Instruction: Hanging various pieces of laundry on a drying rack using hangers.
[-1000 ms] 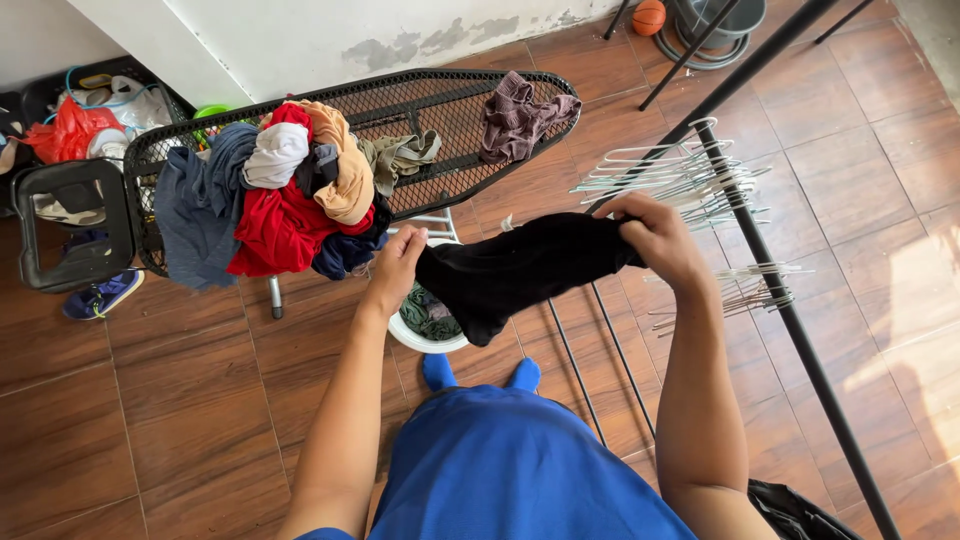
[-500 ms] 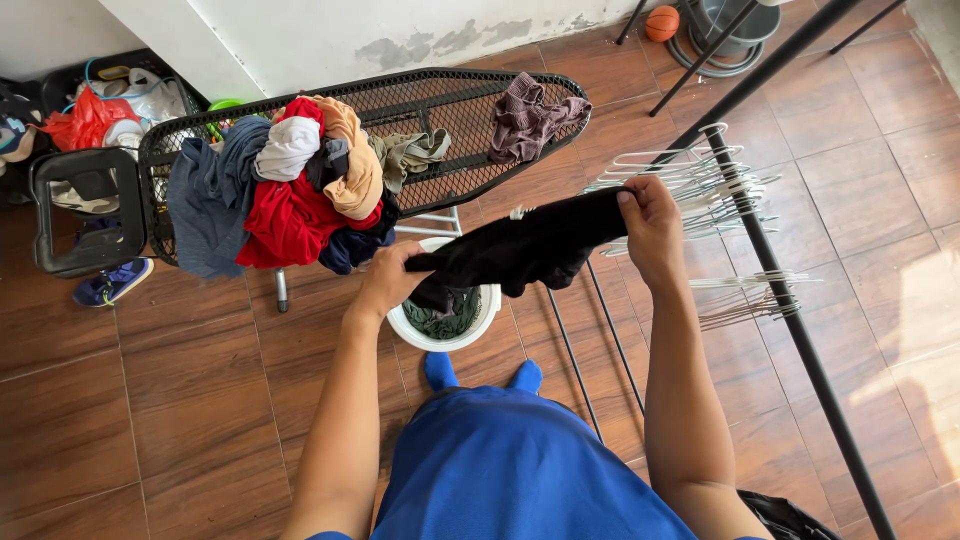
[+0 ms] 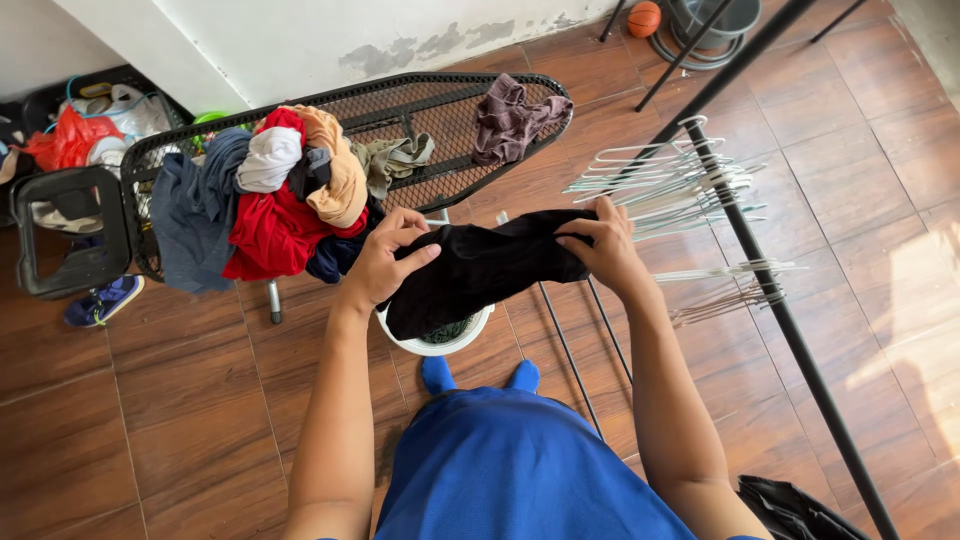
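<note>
Both the left hand (image 3: 385, 262) and the right hand (image 3: 598, 246) are clamped on a black garment (image 3: 478, 268) held above the white bucket (image 3: 436, 343) (more laundry inside); hangers (image 3: 660, 180) hang empty, a clothes pile (image 3: 280, 195) waits.

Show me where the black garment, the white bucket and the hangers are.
black garment (image 3: 470, 270), head view, middle of the cloth between the hands.
white bucket (image 3: 440, 345), head view, front rim below the garment.
hangers (image 3: 650, 180), head view, the pale bunch hung on the black rail.
</note>
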